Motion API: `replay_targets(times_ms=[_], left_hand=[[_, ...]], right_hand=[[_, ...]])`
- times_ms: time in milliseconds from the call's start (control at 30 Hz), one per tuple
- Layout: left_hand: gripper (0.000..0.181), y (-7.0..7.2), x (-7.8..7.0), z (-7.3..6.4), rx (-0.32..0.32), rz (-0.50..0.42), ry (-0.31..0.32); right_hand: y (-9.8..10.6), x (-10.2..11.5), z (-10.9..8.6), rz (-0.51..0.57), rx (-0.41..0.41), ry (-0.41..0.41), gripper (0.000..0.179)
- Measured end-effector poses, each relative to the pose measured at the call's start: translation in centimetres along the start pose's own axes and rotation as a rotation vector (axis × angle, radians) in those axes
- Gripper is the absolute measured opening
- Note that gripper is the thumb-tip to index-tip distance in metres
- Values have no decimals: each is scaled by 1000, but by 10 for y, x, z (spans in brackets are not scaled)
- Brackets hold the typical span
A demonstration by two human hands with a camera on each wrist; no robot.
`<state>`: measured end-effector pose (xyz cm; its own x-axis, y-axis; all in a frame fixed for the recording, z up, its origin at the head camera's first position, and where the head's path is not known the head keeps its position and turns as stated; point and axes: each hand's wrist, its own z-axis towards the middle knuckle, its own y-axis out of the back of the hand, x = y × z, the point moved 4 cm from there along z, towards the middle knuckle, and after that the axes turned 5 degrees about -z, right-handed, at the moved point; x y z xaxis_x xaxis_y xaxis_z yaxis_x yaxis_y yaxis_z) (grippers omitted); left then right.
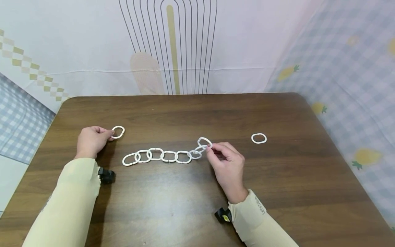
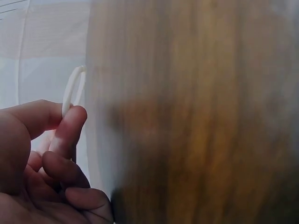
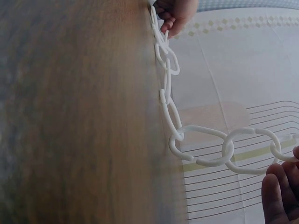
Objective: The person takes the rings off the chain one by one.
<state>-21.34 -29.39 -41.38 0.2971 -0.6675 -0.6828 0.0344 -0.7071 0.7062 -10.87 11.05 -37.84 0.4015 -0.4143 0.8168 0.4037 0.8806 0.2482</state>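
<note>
At the left of the table, my left hand [image 1: 92, 141] pinches a single white oval plastic link [image 1: 124, 130] between thumb and fingers. The left wrist view shows this link [image 2: 68, 89] edge-on above the fingertips. A chain of several white links [image 1: 176, 156] runs across the middle of the table. My right hand [image 1: 227, 166] pinches the chain near its right end, with that end raised and one link sticking up past the fingertips. In the right wrist view, the lifted part of the chain [image 3: 228, 145] stretches toward the fingers [image 3: 275, 191].
Another loose white link [image 1: 259, 142] lies on the brown wooden table [image 1: 296, 178], to the right of my right hand. Behind the table hangs a patterned white cloth [image 1: 247, 41], with blue checked fabric [image 1: 345, 85] on the right side.
</note>
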Motion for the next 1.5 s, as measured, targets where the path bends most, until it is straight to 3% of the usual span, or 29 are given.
replay_targets(times_ms=[533, 800, 1200, 1500], left_hand=[[39, 4, 2, 5, 68, 150, -31], [38, 3, 2, 1, 94, 177, -35], [38, -9, -9, -3, 135, 182, -74], [38, -13, -16, -6, 152, 179, -68]], right_hand=[[0, -1, 1, 0, -7, -11, 3], [2, 2, 2, 12, 7, 1, 3], [2, 0, 2, 5, 1, -8, 5], [1, 1, 2, 6, 2, -3, 5]])
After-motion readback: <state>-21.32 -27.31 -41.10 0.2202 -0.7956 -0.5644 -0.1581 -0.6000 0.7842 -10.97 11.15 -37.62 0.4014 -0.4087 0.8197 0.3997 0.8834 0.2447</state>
